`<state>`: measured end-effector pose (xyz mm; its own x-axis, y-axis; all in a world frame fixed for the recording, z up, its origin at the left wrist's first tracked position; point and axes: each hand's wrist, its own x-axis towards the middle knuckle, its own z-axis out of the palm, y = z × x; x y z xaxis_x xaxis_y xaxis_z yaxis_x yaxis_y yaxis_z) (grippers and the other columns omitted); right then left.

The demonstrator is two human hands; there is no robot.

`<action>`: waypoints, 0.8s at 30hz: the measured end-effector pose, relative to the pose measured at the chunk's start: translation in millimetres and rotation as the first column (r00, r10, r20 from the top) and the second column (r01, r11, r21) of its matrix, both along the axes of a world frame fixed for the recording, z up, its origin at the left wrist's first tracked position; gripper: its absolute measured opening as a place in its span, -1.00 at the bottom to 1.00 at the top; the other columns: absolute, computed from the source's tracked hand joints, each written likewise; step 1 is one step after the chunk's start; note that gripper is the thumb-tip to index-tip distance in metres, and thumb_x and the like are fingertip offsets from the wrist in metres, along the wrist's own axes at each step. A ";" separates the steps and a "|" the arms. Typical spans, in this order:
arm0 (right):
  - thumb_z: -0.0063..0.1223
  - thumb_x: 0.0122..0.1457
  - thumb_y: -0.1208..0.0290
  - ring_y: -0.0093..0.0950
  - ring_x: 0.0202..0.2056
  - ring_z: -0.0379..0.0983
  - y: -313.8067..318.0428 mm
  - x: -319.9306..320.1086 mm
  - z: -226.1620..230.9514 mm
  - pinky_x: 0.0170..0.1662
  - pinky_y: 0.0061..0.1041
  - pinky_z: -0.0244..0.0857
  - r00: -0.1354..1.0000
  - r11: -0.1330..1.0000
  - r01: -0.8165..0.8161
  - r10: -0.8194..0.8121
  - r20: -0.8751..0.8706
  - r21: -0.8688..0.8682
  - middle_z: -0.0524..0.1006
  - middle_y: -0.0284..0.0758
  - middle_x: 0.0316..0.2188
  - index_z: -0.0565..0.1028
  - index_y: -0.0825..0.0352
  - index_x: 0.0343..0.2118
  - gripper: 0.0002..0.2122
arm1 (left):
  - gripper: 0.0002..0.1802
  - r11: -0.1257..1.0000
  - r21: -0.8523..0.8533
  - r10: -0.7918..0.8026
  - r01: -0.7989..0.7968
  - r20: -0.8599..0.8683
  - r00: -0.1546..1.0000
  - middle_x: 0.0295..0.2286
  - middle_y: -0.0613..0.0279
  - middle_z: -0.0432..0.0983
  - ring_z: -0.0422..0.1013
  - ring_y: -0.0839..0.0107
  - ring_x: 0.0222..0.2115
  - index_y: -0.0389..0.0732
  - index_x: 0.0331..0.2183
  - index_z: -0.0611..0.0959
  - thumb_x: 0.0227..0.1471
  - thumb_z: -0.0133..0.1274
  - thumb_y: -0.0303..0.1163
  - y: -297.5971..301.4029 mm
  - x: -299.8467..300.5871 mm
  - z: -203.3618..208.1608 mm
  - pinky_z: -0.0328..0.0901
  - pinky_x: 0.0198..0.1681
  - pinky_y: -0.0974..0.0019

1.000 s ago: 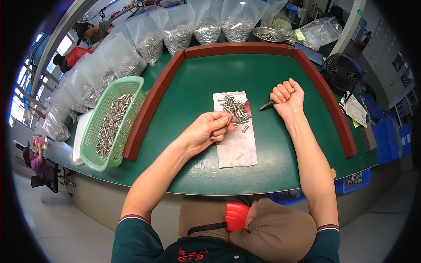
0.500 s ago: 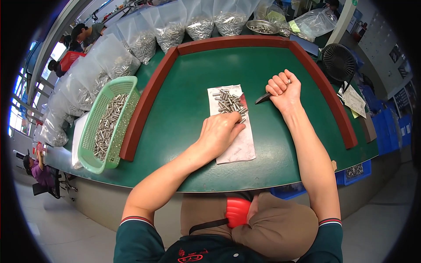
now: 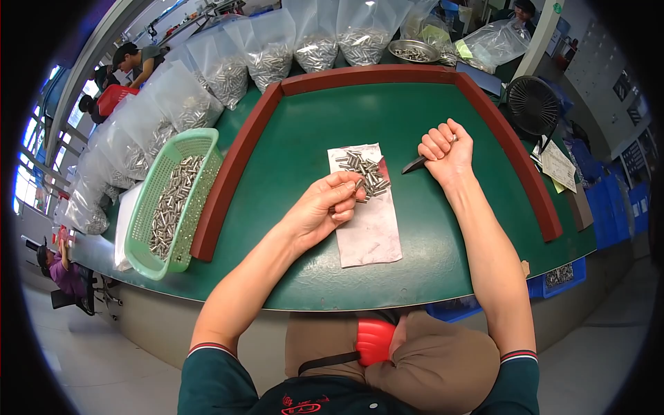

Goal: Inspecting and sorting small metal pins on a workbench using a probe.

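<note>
Small silver metal pins lie in a loose heap on a pale, stained cloth on the green tabletop. Beside the heap's near-left edge, my left hand is closed, palm partly turned up, pinching a metal pin between thumb and fingertips; whether the curled fingers hold more is hidden. To the right of the cloth, my right hand makes a fist around a dark, flat tool whose tip points left over the table. The fingers cover most of the tool, so its exact kind is unclear.
A green plastic basket full of pins stands on the left. A dark red raised border frames the work area. Behind it are clear bags of pins, a metal bowl and a black fan. Other people work at the far left.
My left hand has drawn back left from the heap and turned its palm upward, a pin now showing at its fingertips. My right hand keeps the dark tool in nearly the same place.
</note>
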<state>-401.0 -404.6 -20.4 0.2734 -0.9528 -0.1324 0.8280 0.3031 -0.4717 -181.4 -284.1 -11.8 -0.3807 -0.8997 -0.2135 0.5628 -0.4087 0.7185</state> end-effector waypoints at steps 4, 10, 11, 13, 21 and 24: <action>-0.32 0.11 0.30 -0.62 -0.81 -0.22 -0.8 -4.6 -2.3 -0.73 -0.61 -0.28 1.000 1.000 0.005 -0.005 0.005 0.000 -0.07 -0.49 -0.88 0.03 0.16 -0.80 -0.65 | -0.86 1.000 0.016 -0.017 0.017 0.015 1.000 -0.49 0.26 0.36 0.05 0.71 -0.69 -0.26 -0.30 0.42 0.05 -0.09 -0.45 -0.1 -5.8 -0.9 0.01 -0.66 0.65; -0.33 0.11 0.30 -0.63 -0.81 -0.21 -0.4 -4.9 -3.2 -0.74 -0.61 -0.27 1.000 1.000 0.003 -0.003 0.014 -0.007 -0.07 -0.50 -0.88 0.03 0.16 -0.80 -0.65 | -0.87 1.000 0.021 -0.016 0.015 0.035 0.999 -0.52 0.28 0.34 0.03 0.70 -0.70 -0.27 -0.30 0.42 0.07 -0.12 -0.43 -0.9 -5.6 1.5 0.00 -0.66 0.65; -0.33 0.11 0.30 -0.63 -0.81 -0.21 -0.5 -4.8 -3.3 -0.74 -0.61 -0.27 1.000 1.000 0.003 -0.003 0.015 -0.008 -0.07 -0.50 -0.88 0.03 0.16 -0.80 -0.65 | -0.87 1.000 0.026 -0.017 0.016 0.031 0.999 -0.52 0.28 0.34 0.03 0.70 -0.70 -0.27 -0.30 0.42 0.07 -0.12 -0.43 -0.6 -5.4 1.9 0.00 -0.66 0.65; -0.33 0.11 0.30 -0.63 -0.81 -0.21 -0.5 -4.6 -3.3 -0.74 -0.61 -0.27 1.000 1.000 -0.001 0.001 0.019 -0.008 -0.06 -0.50 -0.88 0.04 0.15 -0.80 -0.65 | -0.87 0.999 0.031 -0.018 0.017 0.029 0.999 -0.52 0.28 0.34 0.03 0.70 -0.70 -0.27 -0.30 0.42 0.07 -0.12 -0.43 -0.4 -5.3 2.3 0.00 -0.66 0.65; -0.31 0.10 0.30 -0.63 -0.81 -0.22 15.0 -0.6 16.5 -0.74 -0.62 -0.27 0.998 0.997 0.061 -0.062 -0.016 -0.048 -0.07 -0.50 -0.89 0.03 0.15 -0.81 -0.64 | -0.86 0.919 -0.354 0.104 0.173 0.641 0.760 -0.63 0.33 0.40 0.15 0.69 -0.68 -0.27 -0.42 0.43 0.03 -0.05 -0.39 11.2 -15.0 10.1 0.06 -0.64 0.55; -0.34 0.12 0.28 -0.64 -0.82 -0.21 34.5 18.2 32.0 -0.74 -0.61 -0.27 0.998 0.985 -0.062 0.060 -0.013 -0.161 -0.07 -0.51 -0.89 0.03 0.15 -0.81 -0.63 | -0.87 0.714 -0.552 0.514 0.432 0.831 0.212 -0.68 0.15 0.39 0.32 0.38 -0.69 -0.33 -0.49 0.41 -0.05 -0.03 -0.47 18.2 -12.7 7.3 0.18 -0.60 0.33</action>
